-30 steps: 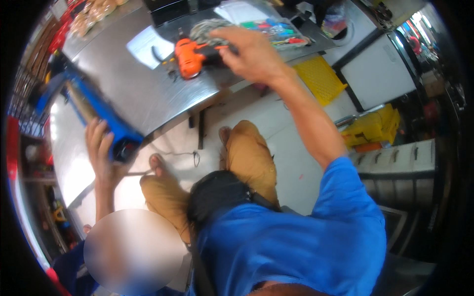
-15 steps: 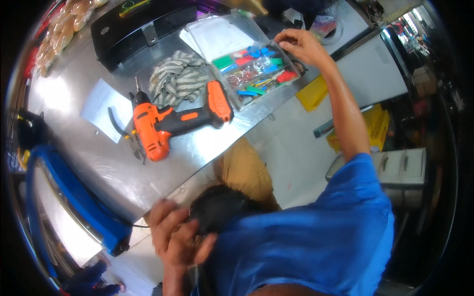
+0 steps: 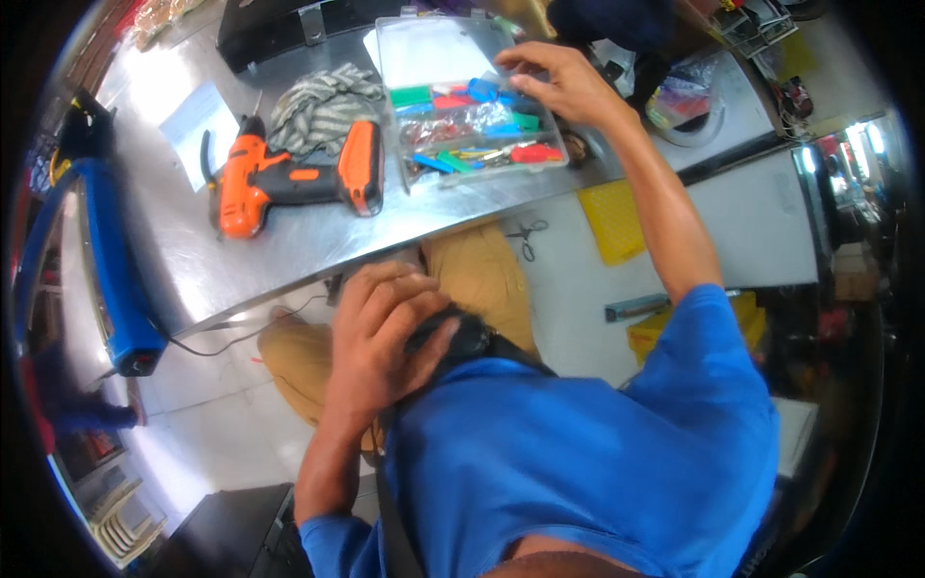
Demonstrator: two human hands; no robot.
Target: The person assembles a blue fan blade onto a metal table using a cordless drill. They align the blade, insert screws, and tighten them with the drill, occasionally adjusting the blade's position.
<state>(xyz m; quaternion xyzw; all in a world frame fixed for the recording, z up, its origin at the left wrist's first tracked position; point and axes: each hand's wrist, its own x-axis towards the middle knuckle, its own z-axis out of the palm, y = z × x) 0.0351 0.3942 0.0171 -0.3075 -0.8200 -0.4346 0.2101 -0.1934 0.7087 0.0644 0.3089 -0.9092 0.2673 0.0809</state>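
My right hand hovers at the far right corner of a clear compartment case. Its thumb and forefinger are apart, with nothing visible between them. The lid of the case is raised, and red, blue and green small parts and a clear plastic bag lie in its compartments. My left hand is in front of my waist, beside a black waist bag. Its fingers are loosely bent and the thumb stands off; I see nothing held, and whether it touches the bag cannot be told.
On the metal table lie an orange and black cordless drill, a striped cloth, pliers and a paper sheet. A black toolbox stands behind. Scissors lie on the floor beyond the table edge.
The view has turned, so the table sits higher and further left. My left hand has moved rightward toward the waist bag. My right hand stays by the case corner.
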